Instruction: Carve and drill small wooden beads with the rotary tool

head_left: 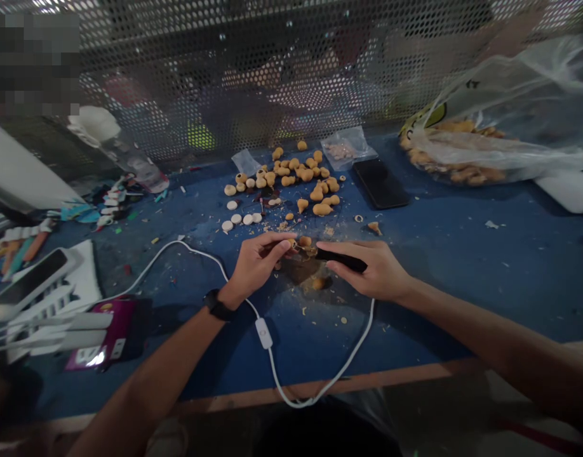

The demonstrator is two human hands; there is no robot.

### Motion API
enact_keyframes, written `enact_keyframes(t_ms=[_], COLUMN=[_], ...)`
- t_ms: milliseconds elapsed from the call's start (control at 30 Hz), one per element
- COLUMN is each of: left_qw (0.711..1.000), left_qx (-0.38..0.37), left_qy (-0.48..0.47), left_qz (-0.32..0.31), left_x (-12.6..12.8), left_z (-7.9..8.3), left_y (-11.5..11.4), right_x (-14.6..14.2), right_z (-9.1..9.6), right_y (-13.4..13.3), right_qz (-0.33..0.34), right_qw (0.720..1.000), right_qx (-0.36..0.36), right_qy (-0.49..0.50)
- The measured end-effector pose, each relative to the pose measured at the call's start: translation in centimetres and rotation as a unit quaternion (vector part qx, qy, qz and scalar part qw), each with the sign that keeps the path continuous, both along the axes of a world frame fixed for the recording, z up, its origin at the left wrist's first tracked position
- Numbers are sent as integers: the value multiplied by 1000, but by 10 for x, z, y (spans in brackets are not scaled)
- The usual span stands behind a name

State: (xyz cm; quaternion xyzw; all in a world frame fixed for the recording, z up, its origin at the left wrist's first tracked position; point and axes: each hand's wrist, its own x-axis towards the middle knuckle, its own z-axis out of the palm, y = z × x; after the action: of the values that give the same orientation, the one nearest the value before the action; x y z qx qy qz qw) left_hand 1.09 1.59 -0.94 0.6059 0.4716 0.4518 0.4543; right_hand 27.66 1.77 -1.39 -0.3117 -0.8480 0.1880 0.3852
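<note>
My left hand (259, 261), with a dark watch at its wrist, pinches a small tan gourd (292, 244) between thumb and fingertips. My right hand (384, 270) wraps around a black-handled tool (341, 258), whose thin tip points left to the gourd; whether it touches is too small to tell. A white cord (358, 351) with an inline switch (263, 334) loops below my hands and rises to my right hand. A round tan gourd piece (319, 283) lies on the table below the tool. Beyond my hands are several small gourds (305, 172) and white discs (236, 219).
A black phone (381, 183) lies right of the gourds. Clear bag (463, 152) of tan gourds stands at back right, against a perforated metal screen (272, 76). At left are a purple box (124, 327), another phone (32, 279) and a bottle (139, 165). Shavings dot the blue table (463, 273).
</note>
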Motion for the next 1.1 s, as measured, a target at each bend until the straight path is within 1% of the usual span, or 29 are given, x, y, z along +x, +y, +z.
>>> enact_keyframes(t_ms=[200, 500, 767, 967, 1100], left_qw=[1000, 999, 1000, 1000, 999], left_qx=[17, 22, -2, 8, 0], left_qy=[22, 40, 25, 28, 30], left_qz=[-7, -4, -1, 0, -11], left_x=[0, -2, -4, -5, -6], left_z=[2, -2, -4, -5, -3], left_y=[0, 2, 2, 2, 2], right_x=[-1, -1, -1, -2, -1], right_z=[0, -3, -5, -6, -5], right_y=[1, 1, 1, 2, 1], right_qz=[4, 4, 6, 11, 12], right_qw=[1000, 1000, 999, 999, 999], right_qx=[0, -18, -40, -43, -41], right_qy=[5, 10, -4, 2, 3])
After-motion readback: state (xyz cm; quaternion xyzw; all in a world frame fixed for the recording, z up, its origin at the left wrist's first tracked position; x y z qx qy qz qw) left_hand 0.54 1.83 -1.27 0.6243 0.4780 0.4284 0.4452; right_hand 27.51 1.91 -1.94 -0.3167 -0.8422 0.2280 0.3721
